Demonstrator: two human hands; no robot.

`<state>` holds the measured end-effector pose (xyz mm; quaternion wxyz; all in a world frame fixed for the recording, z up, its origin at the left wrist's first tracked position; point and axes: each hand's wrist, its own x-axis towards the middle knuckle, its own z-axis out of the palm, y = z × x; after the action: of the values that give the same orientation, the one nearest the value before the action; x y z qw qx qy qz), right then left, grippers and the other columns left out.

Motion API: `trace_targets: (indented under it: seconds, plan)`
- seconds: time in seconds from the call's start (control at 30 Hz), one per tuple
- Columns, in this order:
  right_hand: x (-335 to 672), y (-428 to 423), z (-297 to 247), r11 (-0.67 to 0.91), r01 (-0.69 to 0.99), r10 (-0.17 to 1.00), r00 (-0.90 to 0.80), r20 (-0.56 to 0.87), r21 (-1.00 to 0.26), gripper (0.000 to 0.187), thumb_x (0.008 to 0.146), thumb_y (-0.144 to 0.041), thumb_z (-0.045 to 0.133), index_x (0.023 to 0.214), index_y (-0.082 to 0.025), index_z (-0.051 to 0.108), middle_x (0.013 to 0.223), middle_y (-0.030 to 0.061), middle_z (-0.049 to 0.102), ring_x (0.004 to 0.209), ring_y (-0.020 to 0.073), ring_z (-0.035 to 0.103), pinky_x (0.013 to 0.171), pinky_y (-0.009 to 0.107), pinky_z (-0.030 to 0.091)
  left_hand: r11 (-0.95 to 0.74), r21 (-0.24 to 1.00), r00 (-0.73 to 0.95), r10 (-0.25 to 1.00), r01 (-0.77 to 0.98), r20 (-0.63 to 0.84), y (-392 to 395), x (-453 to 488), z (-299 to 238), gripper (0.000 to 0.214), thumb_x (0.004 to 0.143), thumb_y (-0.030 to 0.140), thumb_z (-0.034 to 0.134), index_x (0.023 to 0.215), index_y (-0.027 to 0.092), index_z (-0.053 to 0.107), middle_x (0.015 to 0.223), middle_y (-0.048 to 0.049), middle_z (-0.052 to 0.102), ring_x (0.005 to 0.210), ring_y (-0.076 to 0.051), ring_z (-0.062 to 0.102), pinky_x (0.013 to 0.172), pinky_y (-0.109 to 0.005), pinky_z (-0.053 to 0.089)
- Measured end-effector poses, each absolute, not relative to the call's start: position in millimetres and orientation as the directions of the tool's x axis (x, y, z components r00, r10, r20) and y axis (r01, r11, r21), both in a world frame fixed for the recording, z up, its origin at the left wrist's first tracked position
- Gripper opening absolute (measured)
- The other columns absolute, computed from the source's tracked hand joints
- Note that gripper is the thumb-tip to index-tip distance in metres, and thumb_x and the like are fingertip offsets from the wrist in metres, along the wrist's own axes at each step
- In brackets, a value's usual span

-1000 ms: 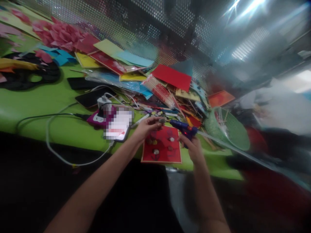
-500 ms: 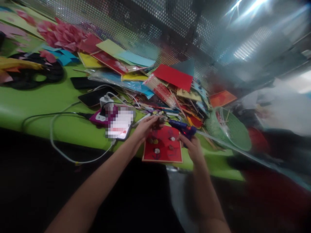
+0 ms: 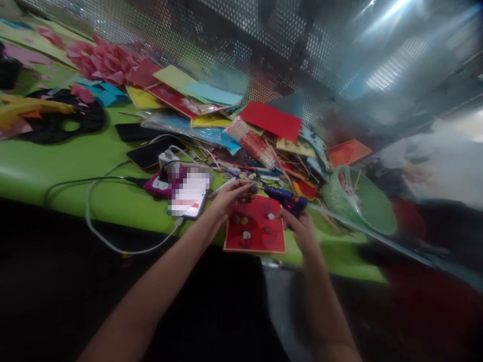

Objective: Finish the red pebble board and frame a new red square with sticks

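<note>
A red card [image 3: 255, 236] with several small round pieces stuck on it lies at the front edge of the green table [image 3: 56, 166]. Above its far left corner my left hand [image 3: 231, 197] pinches a small round piece [image 3: 252, 188] between the fingertips. My right hand [image 3: 298, 229] is wrapped round the grip of a blue glue gun [image 3: 286, 199]. The gun's nozzle points left and almost touches the small piece.
Phones [image 3: 153, 152] and a white charger with cables [image 3: 98, 201] lie left of the card. Stacks of coloured paper [image 3: 269, 119], sticks and pink cut-outs [image 3: 103, 63] crowd the back. A green basket [image 3: 362, 201] lies on its side at the right.
Both hands keep their grip, with the nozzle staying close to the small piece. The view has shifted slightly, so everything sits a little further right and lower.
</note>
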<state>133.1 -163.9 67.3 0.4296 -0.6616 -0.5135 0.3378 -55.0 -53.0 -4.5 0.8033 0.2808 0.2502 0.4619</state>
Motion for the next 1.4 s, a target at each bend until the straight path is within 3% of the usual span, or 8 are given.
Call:
trace_targets:
  seconds: [0.13,0.33,0.43,0.53,0.7,0.87,1.2,1.4]
  plan:
    - [143.4,-169.6,64.0,-0.036,0.307,0.97,0.239,0.04,-0.951,0.04,0.08,-0.058,0.07,0.072,-0.018,0.072,0.055,0.0006,0.059,0.051,0.0128,0.049,0.052,0.027,0.04,0.388,0.697,0.446,0.888,-0.603,-0.109,-54.2,-55.8,-3.5,0.041,0.062,0.035,0.092,0.095,0.016,0.076,0.087,-0.0061,0.077,0.064,-0.01,0.066,0.065,-0.024,0.052]
    - [169.9,-191.0,52.0,0.096,0.14,0.942,0.308,0.135,-0.986,0.031,0.084,-0.048,0.07,0.077,-0.018,0.071,0.073,0.0038,0.071,0.052,0.0104,0.052,0.05,0.025,0.039,0.256,0.85,0.397,0.916,-0.46,-0.062,-57.4,-60.6,-2.0,0.046,0.066,0.037,0.089,0.107,0.019,0.078,0.105,-0.0086,0.078,0.087,-0.017,0.071,0.08,-0.028,0.055]
    - [186.2,-207.6,43.3,0.165,0.104,0.915,0.355,0.192,-0.981,0.026,0.085,-0.044,0.07,0.081,-0.018,0.071,0.076,0.0041,0.072,0.052,0.0107,0.054,0.05,0.025,0.039,0.135,0.945,0.357,0.934,-0.297,-0.021,-67.2,-64.8,2.7,0.043,0.072,0.038,0.085,0.11,0.019,0.079,0.105,-0.0069,0.079,0.09,-0.02,0.071,0.08,-0.029,0.055]
    - [199.8,-223.0,34.2,0.201,0.066,0.883,0.421,0.21,-0.977,0.025,0.085,-0.043,0.069,0.082,-0.018,0.071,0.075,0.0042,0.071,0.051,0.011,0.054,0.049,0.025,0.038,-0.026,1.0,0.307,0.951,-0.012,0.028,-83.7,-66.9,8.7,0.035,0.079,0.037,0.079,0.11,0.022,0.08,0.101,-0.0054,0.079,0.086,-0.022,0.07,0.077,-0.032,0.054]
    - [212.6,-238.3,17.1,0.183,0.027,0.845,0.507,0.171,-0.983,0.027,0.081,-0.046,0.07,0.08,-0.019,0.069,0.073,0.0037,0.068,0.054,0.012,0.054,0.048,0.025,0.036,-0.335,0.866,0.272,0.931,0.372,0.243,-111.4,-59.8,8.1,0.023,0.085,0.035,0.072,0.104,0.026,0.082,0.095,-0.0063,0.079,0.087,-0.024,0.069,0.086,-0.037,0.049]
    - [216.7,-241.8,-0.7,0.195,-0.043,0.851,0.504,0.147,-0.98,0.03,0.082,-0.049,0.07,0.078,-0.019,0.068,0.074,0.0038,0.068,0.052,0.0114,0.052,0.048,0.025,0.037,-0.452,0.656,0.265,0.891,0.604,0.369,-125.9,-51.3,-2.4,0.022,0.091,0.038,0.065,0.105,0.029,0.08,0.096,-0.0058,0.079,0.091,-0.026,0.069,0.092,-0.04,0.042]
    - [225.0,-245.2,-13.0,0.236,-0.148,0.88,0.451,0.147,-0.96,0.024,0.085,-0.045,0.07,0.083,-0.021,0.072,0.078,0.0041,0.069,0.059,0.0134,0.058,0.048,0.025,0.038,-0.452,0.557,0.286,0.887,0.697,0.363,-139.2,-47.9,-6.2,0.028,0.096,0.039,0.057,0.109,0.028,0.079,0.098,-0.0097,0.079,0.095,-0.028,0.067,0.097,-0.043,0.035]
    - [227.1,-248.4,-17.1,0.203,-0.103,0.889,0.436,0.139,-0.974,0.027,0.084,-0.049,0.069,0.086,-0.022,0.07,0.079,0.0044,0.068,0.058,0.0139,0.056,0.049,0.026,0.04,-0.495,0.455,0.334,0.858,0.741,0.389,-139.1,-46.7,-5.3,0.027,0.097,0.037,0.056,0.108,0.029,0.079,0.094,-0.0084,0.078,0.091,-0.026,0.067,0.093,-0.041,0.037]
